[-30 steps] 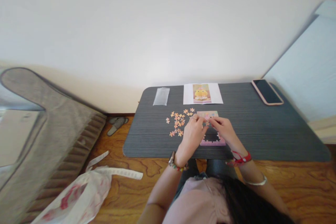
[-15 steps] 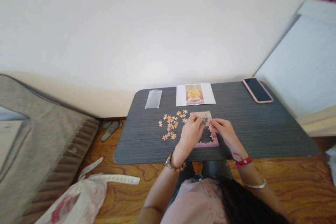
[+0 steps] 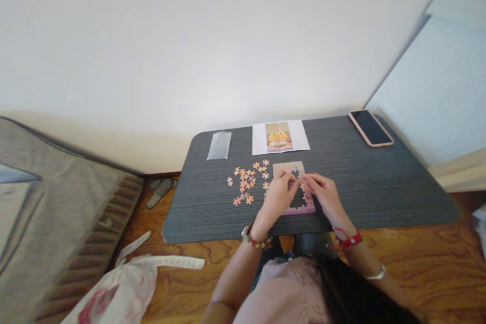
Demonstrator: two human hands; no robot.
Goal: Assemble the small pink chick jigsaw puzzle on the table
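A pink-bordered jigsaw puzzle (image 3: 309, 206) lies on the dark table, its frame part assembled around an open middle. Over its upper half my left hand (image 3: 279, 195) bends in from the left, thumb and index finger pinched. My right hand (image 3: 322, 192) comes from the right, fingertips closed at the inner right edge. The fingertips of both hands nearly meet on a small puzzle piece, mostly hidden by the fingers. Several loose orange and pink puzzle pieces (image 3: 247, 179) are spread left of the frame. Part of the frame's left side is covered by my left hand.
A white sheet with a yellow character picture (image 3: 279, 136) lies behind the puzzle. Left of it is a clear plastic sleeve (image 3: 219, 145); a phone (image 3: 371, 127) rests at the back right. Below the table are slippers (image 3: 161, 191) and a plastic bag (image 3: 125, 288).
The view has shifted slightly. My left fingertips have drawn closer to my right ones, thumb and index now pinched together. The loose pieces lie as before.
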